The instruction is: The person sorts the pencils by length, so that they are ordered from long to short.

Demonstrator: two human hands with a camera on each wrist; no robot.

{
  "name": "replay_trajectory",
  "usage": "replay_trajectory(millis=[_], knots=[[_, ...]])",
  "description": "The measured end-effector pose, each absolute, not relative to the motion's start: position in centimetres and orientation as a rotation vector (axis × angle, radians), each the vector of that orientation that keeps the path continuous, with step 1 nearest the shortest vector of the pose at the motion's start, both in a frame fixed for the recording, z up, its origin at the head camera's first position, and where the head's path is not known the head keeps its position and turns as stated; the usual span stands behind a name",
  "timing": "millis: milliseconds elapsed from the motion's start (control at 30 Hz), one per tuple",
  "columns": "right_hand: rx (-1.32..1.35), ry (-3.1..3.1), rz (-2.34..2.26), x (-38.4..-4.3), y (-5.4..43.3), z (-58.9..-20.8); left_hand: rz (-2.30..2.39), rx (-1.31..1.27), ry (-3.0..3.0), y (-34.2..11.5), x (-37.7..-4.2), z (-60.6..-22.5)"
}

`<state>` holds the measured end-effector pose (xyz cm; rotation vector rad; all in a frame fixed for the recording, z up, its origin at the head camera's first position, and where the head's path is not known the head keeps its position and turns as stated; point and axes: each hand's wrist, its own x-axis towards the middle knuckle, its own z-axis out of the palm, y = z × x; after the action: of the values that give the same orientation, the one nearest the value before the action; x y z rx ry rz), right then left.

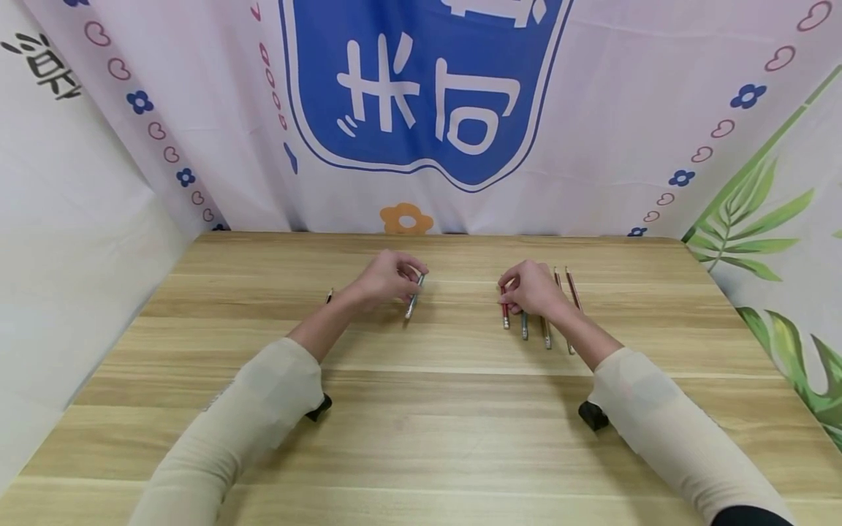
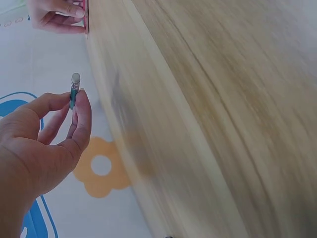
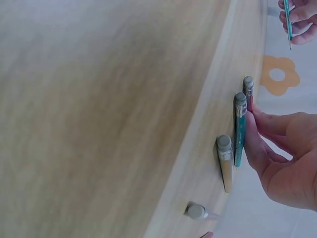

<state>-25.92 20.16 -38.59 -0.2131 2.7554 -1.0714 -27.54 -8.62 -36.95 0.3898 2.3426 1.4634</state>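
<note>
My left hand [image 1: 389, 277] pinches a green pencil [image 1: 414, 299] between thumb and fingertips, its eraser end toward me. The left wrist view shows this pencil [image 2: 74, 94] held up, apart from the wooden surface. At the right, the thumb and fingers of my right hand [image 1: 531, 287] pinch a red pencil [image 1: 505, 314] that lies on the table, eraser end toward me. Beside it lies another green pencil [image 3: 240, 126], close under the hand. A yellowish pencil [image 3: 225, 161] comes after that; my right hand and wrist partly cover the row.
Farther right lie more pencils, one of them dark red [image 1: 573, 288]. A dark pencil tip [image 1: 330, 295] shows behind my left forearm, the rest hidden. The wooden table [image 1: 421, 438] ends at a printed curtain [image 1: 250, 190] at the back.
</note>
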Motion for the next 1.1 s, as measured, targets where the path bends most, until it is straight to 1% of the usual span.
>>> replay_trajectory(millis=[600,1100], knots=[[-0.173,2.688,-1.129,-26.1,20.2,-38.4,1.612,0.309,2.205,-5.5,-27.6,-37.9],[-0.156,2.675,-1.148,-26.0,20.1,-38.4,1.618,0.262,2.177,-2.4,-28.0,-38.8]])
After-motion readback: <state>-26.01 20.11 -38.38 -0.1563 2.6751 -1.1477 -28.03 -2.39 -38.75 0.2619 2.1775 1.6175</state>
